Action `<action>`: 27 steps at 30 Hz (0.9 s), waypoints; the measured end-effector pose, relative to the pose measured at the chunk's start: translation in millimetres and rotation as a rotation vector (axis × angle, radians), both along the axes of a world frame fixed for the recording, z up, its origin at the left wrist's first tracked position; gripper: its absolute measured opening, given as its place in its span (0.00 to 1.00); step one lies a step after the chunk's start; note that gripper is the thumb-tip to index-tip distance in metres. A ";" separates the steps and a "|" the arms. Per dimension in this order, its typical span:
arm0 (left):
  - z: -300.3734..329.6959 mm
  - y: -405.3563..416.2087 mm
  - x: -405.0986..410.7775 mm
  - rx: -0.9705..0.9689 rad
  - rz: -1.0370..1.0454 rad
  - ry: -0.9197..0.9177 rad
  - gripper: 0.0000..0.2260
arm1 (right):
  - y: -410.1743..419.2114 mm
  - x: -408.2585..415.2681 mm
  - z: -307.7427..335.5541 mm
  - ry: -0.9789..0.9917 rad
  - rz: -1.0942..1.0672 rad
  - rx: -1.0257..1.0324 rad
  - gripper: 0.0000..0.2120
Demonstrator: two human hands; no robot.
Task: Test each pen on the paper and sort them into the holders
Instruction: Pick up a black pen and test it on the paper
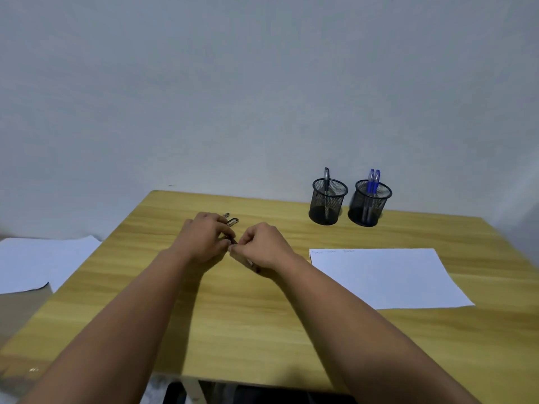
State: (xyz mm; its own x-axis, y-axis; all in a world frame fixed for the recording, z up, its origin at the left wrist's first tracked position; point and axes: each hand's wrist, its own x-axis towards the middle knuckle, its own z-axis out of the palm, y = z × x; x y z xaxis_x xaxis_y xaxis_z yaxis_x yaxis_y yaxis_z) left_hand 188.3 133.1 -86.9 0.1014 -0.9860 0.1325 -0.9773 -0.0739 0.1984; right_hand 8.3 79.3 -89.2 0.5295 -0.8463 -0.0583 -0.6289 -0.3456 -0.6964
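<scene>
**Head view: two pens in hand, a mix-up or a dropped cap is the risk**

Left to right, I see my left hand (pixel 204 239) curled around spare pens (pixel 232 221), my right hand (pixel 259 246) pinching another pen (pixel 250 263) low over the table (pixel 233 330). Pulling apart could spill them. Paper (pixel 385 275) lies rightward, holders (pixel 328 201) beyond; misfiling threatens.

Matt wood-grain table (pixel 262 330), black metal mesh holders (pixel 328 202), smooth white paper (pixel 388 278)
</scene>
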 end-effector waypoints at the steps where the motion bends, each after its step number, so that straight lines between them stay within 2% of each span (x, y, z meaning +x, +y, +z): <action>1: -2.0 -1.0 -2.1 -0.015 -0.001 -0.014 0.11 | -1.3 -2.1 -0.6 0.030 0.002 -0.022 0.09; 4: -7.9 -3.4 -6.6 -0.061 -0.004 -0.024 0.10 | -6.4 -11.2 0.6 0.111 0.015 -0.080 0.05; 7: -12.6 -6.4 -14.1 -0.091 -0.017 -0.054 0.10 | -12.4 -26.9 5.0 0.111 -0.001 -0.103 0.03; 10: -11.2 -10.3 -28.9 -0.172 -0.065 -0.063 0.10 | -23.9 -46.5 13.9 -0.089 -0.070 -0.041 0.01; 13: -1.2 -14.4 -48.5 -0.274 -0.083 0.096 0.09 | -32.2 -69.0 32.0 -0.497 -0.229 0.177 0.09; 16: 16.6 -23.5 -76.5 -0.342 -0.111 0.353 0.06 | -34.1 -91.2 45.9 -0.764 -0.318 0.362 0.07; 18: 29.1 -26.9 -99.7 -0.367 -0.147 0.505 0.06 | -31.4 -102.2 49.8 -0.796 -0.320 0.387 0.05; 21: 41.3 -28.6 -128.4 -0.341 -0.185 0.634 0.06 | -30.1 -114.7 55.6 -0.853 -0.378 0.372 0.07; 24: 45.5 -29.4 -145.1 -0.240 -0.191 0.674 0.10 | -30.1 -125.3 64.3 -0.966 -0.433 0.429 0.04; 27: 48.3 -27.1 -160.6 -0.158 -0.216 0.678 0.16 | -25.8 -135.9 69.9 -0.877 -0.447 0.394 0.05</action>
